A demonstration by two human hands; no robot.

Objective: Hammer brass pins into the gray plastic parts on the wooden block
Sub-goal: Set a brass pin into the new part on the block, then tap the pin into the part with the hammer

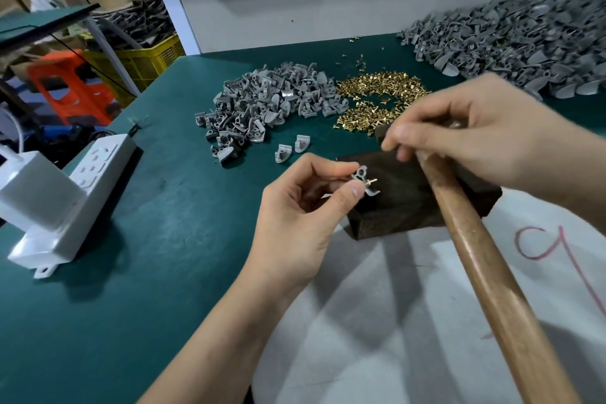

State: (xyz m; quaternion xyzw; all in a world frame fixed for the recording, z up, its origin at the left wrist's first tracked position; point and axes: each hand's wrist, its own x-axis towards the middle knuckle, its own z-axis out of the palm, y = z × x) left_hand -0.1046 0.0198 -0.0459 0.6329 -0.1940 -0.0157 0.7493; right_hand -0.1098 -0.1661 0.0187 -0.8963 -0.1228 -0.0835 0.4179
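Two hands are working over one dark wooden block (pixel 416 203), which is lying partly on the green table (pixel 157 239) and partly on a white sheet (pixel 410 321) marked in red. The left hand (pixel 305 210) is pinching one gray plastic part (pixel 362 179) between thumb and fingertips, holding it over the block's near left corner; whether it is touching the wood cannot be told. One brass pin (pixel 373 180) is sticking out of that part. The right hand (pixel 485 141) is curling its fingers round the wooden handle of the single hammer (pixel 492 279), gripping high up by the head, which is mostly hidden. Two loose gray parts (pixel 292 148) are sitting side by side just beyond the left hand. Behind them, one small heap of gray parts (pixel 262 102) is touching one heap of brass pins (pixel 377 97), and one far larger gray heap (pixel 524 39) is spreading at the back right, all too many to count. One white power strip (pixel 75 193) is lying at the left.
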